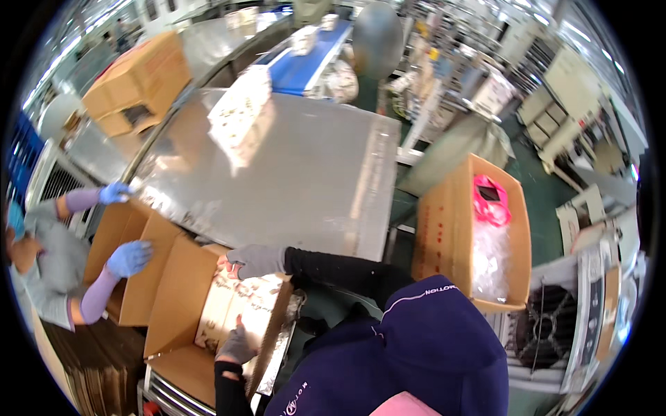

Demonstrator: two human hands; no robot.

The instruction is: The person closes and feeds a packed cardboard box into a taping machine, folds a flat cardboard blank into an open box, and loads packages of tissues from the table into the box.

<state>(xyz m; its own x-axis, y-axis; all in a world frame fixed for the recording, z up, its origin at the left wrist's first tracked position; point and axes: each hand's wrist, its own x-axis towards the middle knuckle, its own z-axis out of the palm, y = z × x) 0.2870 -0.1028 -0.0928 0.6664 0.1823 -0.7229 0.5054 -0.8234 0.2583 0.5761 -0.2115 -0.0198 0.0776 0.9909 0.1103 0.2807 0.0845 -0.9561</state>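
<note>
Beside the steel bench (312,173), has left hand (237,344) and right hand (260,262) over packs (223,308) already inside the unclosed carton (180,284), with grip impossible to tell.

Carton's (177,291) plain brown, packs (222,308) are cream with blotchy brown print, gloves (262,261) grey, sleeves (340,270) black, conveyor belt (305,73) super blue.

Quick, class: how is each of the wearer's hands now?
Left hand: at the patterned packs; grip cannot be told.
Right hand: at the carton; grip cannot be told.

Left hand (236,345) at packs (234,305) in carton (172,295)
</note>
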